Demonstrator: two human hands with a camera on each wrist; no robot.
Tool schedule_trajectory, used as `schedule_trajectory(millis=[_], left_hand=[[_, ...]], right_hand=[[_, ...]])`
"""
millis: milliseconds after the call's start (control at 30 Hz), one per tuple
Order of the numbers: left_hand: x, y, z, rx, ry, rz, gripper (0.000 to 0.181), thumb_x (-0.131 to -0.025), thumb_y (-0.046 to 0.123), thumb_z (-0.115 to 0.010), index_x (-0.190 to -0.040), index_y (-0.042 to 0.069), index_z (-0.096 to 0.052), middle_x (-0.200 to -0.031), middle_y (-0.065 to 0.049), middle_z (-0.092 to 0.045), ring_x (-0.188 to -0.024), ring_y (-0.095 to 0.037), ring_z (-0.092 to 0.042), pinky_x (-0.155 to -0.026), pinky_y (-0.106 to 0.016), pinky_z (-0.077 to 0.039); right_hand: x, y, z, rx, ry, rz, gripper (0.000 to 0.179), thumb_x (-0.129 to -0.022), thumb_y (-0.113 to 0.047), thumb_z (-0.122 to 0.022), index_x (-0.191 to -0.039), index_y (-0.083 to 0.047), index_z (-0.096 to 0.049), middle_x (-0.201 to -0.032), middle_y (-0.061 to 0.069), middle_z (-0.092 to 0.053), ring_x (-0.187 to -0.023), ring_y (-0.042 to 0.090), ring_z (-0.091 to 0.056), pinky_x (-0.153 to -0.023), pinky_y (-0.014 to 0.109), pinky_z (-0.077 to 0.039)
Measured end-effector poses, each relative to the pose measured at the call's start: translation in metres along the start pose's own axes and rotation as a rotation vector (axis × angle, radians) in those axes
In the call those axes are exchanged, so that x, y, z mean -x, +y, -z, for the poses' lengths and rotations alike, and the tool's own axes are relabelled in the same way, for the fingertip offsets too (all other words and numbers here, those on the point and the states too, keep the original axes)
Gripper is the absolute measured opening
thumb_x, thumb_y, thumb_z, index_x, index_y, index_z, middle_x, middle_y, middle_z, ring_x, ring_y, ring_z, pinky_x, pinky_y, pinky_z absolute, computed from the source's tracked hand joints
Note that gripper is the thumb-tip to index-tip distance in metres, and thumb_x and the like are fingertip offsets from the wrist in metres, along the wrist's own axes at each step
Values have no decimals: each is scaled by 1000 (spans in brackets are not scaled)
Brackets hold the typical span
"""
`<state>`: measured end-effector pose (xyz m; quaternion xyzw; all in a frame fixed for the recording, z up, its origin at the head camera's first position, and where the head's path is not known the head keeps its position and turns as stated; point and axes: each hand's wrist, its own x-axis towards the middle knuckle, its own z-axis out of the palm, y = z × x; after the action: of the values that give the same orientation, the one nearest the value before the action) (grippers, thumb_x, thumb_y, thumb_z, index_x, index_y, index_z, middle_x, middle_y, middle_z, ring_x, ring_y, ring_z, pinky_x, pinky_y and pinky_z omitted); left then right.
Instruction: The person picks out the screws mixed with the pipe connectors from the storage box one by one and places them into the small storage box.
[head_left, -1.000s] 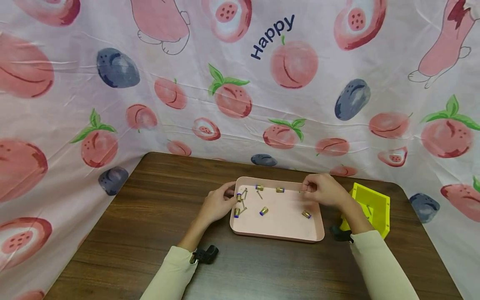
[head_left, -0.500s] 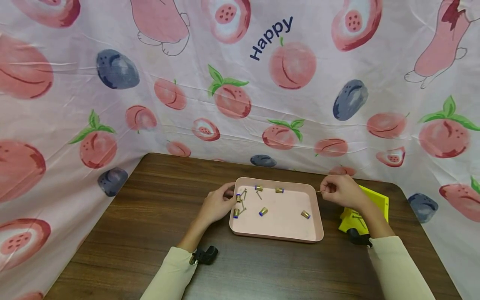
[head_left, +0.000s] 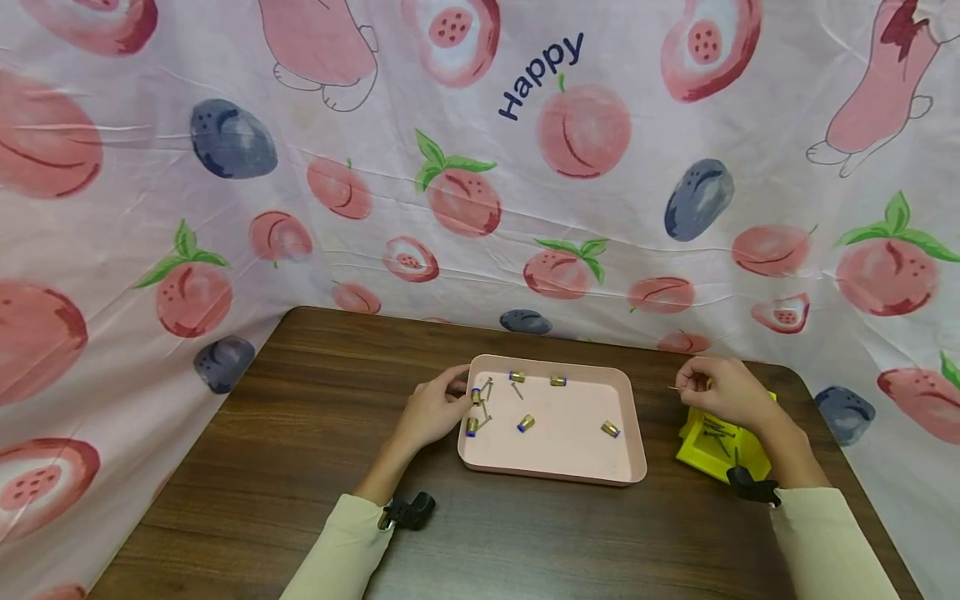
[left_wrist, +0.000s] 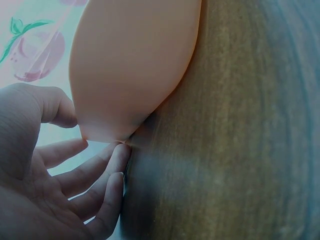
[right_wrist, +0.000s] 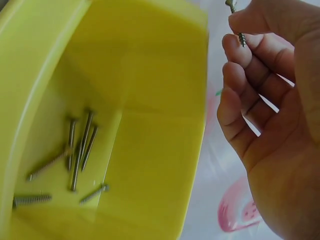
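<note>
A shallow pink tray (head_left: 555,458) lies on the table, holding several brass fittings with blue ends, such as one fitting (head_left: 527,423), and thin screws (head_left: 484,408) near its left side. My left hand (head_left: 433,410) holds the tray's left end; in the left wrist view the thumb is at the tray's edge (left_wrist: 135,65) with fingers bent against it. Away from the tray, my right hand (head_left: 723,393) pinches a small screw (right_wrist: 242,40) between thumb and index finger. It is over the far side of a yellow bin (right_wrist: 155,165), where several screws (right_wrist: 82,150) lie.
A dark wood table (head_left: 300,433) carries the tray and bin. Behind it hangs a white cloth (head_left: 480,275) printed with fruit. Black wrist cameras, such as the left one (head_left: 412,510), sit on both wrists.
My right hand has moved right, from above the tray's far right corner to the bin, carrying the screw. The left hand stays at the tray's left end.
</note>
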<state>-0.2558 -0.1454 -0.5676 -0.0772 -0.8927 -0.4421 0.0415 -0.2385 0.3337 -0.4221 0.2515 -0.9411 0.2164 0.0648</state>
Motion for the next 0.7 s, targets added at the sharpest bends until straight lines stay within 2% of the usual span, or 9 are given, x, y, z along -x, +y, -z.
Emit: schedule_trajectory(millis=[200,367,700], left_hand=[[-1,-1,0,-8,-15,23,57,-97,34,-72,-153,27,-66,-114,8,-79,-88,-6,-72,-80,-36,-58],[-2,-1,0,-5,-19,26,57,-97,34,-72,-153,27,-66,-115,8,-79,-89,-6,-72,-80,-36,-58],[0,0,0,7,-2,6,58,-97,34,-72,-153,25,-66,-115,7,-80,-89,-7,-73,-80,-37,-59]], right_hand=[[13,13,6,23,24,-2,16,-84,-4,-82,-87,-15,-70,-80,-12,-59,-73,4,-52,-67,26,-49],[24,22,12,31,19,-35,18,-84,-4,-83,-88,-16,-69,-81,-10,-58,-75,5,-51,-68,26,-49],[38,34,21,90,-7,-82,18,-85,-6,-85,-88,-15,-70,-83,-10,-61,-76,6,-53,-68,28,-50]])
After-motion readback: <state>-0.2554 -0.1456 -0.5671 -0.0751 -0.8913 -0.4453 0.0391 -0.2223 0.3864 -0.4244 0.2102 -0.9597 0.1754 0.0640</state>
